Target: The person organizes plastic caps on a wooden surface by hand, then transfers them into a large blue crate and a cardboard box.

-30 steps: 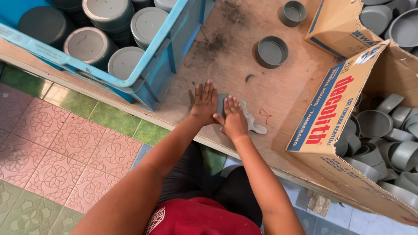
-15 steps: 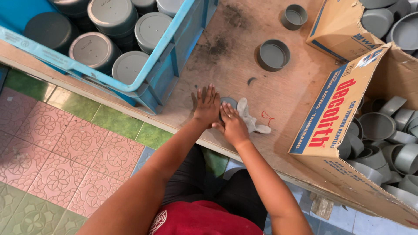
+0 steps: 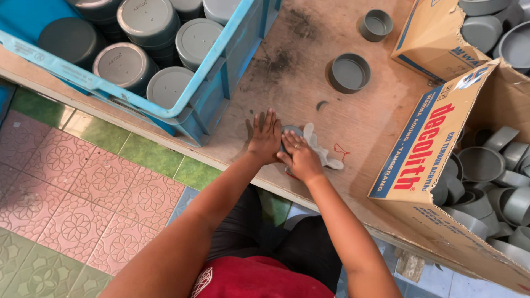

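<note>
Grey plastic cap [image 3: 289, 132] is lying on the wooden tabletop [image 3: 375, 118] between both hands. Left hand [image 3: 265, 139] is pressing flat, fingers spread, touching it; right hand [image 3: 302, 158] is curling over it and a whitish rag [image 3: 323, 150]. Blue crate [image 3: 221, 83] is sitting beyond the left hand.

Worn wooden tabletop [image 3: 353, 118] across centre frame, dark smudges toward top centre. Tiled floor [image 3: 77, 204] at lower left: pink patterned tiles, green ones nearer the table edge. Pale blue flooring [image 3: 469, 284] at lower right. Even daylight, soft shadows. No walls or windows in view.
</note>
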